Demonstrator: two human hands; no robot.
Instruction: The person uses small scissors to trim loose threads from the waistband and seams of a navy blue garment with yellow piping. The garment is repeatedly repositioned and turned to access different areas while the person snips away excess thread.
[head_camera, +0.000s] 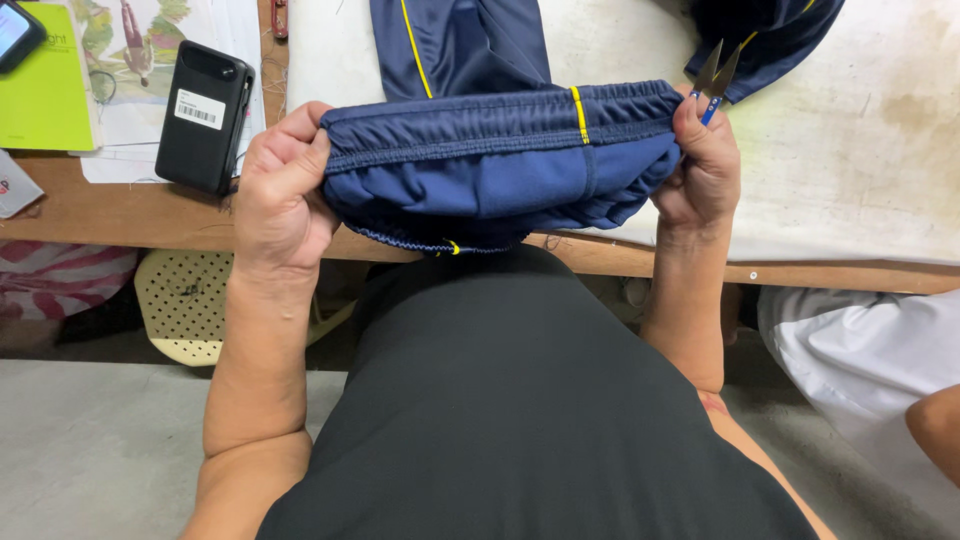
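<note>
— Waistband position?

— Centre of the frame, stretched level between both hands. I see its long axis running left to right, with the legs trailing toward the top edge over the table.

— Grips?

— Left hand is clamped on the left end, right hand pinches the right end, equally near. Right also holds snips, blades pointing up and apart.

— Nearby?

— Black phone, upper left.

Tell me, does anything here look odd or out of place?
Little stands out. The right hand grips the navy waistband while also holding small thread snips, blades pointing up and away from the cloth. The left hand stretches the other end. A black device lies slightly overhanging the table edge.
</note>
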